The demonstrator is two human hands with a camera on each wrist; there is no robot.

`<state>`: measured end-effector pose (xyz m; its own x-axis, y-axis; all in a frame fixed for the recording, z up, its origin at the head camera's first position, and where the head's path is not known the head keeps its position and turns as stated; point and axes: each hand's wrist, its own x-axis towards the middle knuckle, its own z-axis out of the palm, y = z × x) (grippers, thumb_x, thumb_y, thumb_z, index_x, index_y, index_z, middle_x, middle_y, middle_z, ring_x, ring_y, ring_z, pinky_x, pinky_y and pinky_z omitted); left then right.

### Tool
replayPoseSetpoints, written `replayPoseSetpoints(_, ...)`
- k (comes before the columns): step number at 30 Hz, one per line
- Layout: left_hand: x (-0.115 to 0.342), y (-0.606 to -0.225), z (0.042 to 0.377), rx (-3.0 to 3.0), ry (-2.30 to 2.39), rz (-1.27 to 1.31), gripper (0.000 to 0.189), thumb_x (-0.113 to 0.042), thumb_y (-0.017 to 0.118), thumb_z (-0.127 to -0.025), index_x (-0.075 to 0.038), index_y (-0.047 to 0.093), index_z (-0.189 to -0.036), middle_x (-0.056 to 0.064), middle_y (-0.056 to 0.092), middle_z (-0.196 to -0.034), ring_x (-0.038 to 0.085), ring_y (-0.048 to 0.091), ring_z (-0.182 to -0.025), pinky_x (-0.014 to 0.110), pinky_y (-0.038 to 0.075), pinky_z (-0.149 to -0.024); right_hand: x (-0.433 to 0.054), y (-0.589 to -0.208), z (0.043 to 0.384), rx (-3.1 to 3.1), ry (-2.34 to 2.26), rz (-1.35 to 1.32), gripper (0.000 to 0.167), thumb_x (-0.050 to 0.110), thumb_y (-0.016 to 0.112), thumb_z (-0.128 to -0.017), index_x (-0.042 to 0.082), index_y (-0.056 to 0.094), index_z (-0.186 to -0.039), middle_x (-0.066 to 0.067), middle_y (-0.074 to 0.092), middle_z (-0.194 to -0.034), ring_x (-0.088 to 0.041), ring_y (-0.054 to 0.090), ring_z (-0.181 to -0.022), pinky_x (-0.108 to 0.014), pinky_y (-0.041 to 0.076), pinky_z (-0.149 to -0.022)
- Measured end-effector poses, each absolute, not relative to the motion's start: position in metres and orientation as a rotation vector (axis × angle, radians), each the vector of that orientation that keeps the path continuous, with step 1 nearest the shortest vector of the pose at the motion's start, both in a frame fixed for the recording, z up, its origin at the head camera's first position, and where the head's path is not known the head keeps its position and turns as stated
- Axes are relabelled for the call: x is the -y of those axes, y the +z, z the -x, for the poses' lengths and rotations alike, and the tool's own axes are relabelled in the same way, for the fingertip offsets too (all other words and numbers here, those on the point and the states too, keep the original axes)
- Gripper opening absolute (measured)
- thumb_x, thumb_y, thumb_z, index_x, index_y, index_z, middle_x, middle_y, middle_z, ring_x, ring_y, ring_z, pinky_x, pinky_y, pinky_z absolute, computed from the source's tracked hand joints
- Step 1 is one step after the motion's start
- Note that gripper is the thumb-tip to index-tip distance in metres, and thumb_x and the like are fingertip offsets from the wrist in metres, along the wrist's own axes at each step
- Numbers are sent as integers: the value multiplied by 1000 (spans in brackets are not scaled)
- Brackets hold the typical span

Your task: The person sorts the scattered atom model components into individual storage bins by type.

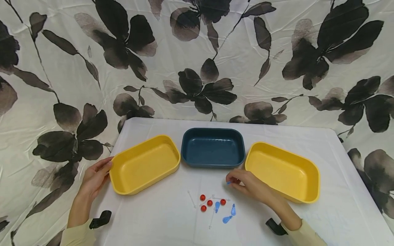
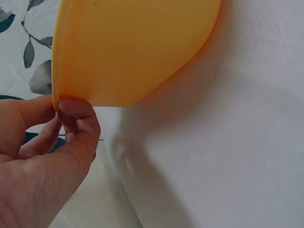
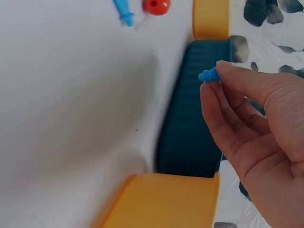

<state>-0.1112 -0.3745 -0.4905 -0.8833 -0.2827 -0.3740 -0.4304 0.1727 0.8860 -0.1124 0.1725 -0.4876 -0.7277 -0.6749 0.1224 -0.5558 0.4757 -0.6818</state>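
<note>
My left hand (image 1: 93, 179) pinches the outer rim of the left yellow tray (image 1: 144, 165) between thumb and fingers. In the left wrist view the tray's side wall (image 2: 137, 42) slopes away from the grip. My right hand (image 1: 247, 184) is just in front of the dark blue tray (image 1: 213, 148), by the near corner of the right yellow tray (image 1: 284, 172). Its thumb and fingertips pinch a small blue bulb-shaped piece (image 3: 208, 75), whose wider end is hidden. Three similar blue pieces (image 1: 227, 219) lie on the table, among several red beads (image 1: 203, 208).
Several thin clear sticks (image 1: 191, 199) lie scattered around the beads. The three trays stand side by side along the back of the white-covered table (image 1: 154, 218). Behind hangs a white cloth (image 1: 246, 61) with dark flowers.
</note>
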Motion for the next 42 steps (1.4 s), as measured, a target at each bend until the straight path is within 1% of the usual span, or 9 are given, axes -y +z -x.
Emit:
replayPoseSetpoints(5,379,-495,108,-2342,1819,622,65,-37,58,-105,-3,38,-157,-14,53,-117,-2,58,-96,12,53,-81,-166,-486,120,-2540,-1156,1132,17,-1,74,-92,8,68,-106,1,67,-97,-11,65,-89,-25,59,-81)
replayPoseSetpoints(11,382,-497,107,-2386,1780,579,67,-39,58,-105,-3,36,-157,-13,52,-118,-1,57,-95,12,53,-82,-159,-482,127,-2519,-1236,1135,16,-1,73,-93,5,69,-107,0,65,-98,-13,65,-89,-26,59,-82)
replayPoseSetpoints(17,381,-496,108,-2377,1796,588,67,-39,58,-105,-3,36,-158,-13,52,-118,-2,58,-95,11,53,-82,-150,-479,135,-2550,-1299,1185,16,2,74,-93,8,71,-107,1,65,-96,-11,62,-84,-24,58,-77)
replayPoseSetpoints(22,378,-494,109,-2394,1787,571,67,-38,56,-106,-2,35,-158,-10,51,-121,-2,58,-96,12,54,-82,-141,-475,142,-2561,-1347,1220,12,4,73,-94,6,71,-106,0,66,-95,-12,61,-84,-24,57,-75)
replayPoseSetpoints(30,376,-494,111,-2386,1766,612,67,-39,55,-106,-3,34,-159,-5,50,-126,-2,57,-97,11,53,-82,-127,-473,153,-2530,-1388,1225,14,3,71,-96,3,71,-110,-2,68,-100,-14,63,-89,-27,59,-80)
replayPoseSetpoints(37,377,-494,112,-2377,1762,622,66,-38,55,-106,-3,35,-159,-5,50,-125,-1,56,-97,12,54,-82,-114,-472,160,-2559,-1431,1185,13,4,71,-97,2,71,-109,-2,68,-100,-15,63,-90,-29,60,-80)
replayPoseSetpoints(42,377,-494,112,-2375,1757,632,65,-37,54,-107,-4,34,-159,-2,50,-128,-1,56,-97,12,53,-82,-104,-469,165,-2588,-1458,1120,13,6,71,-97,4,72,-110,-2,69,-102,-15,64,-91,-28,59,-80)
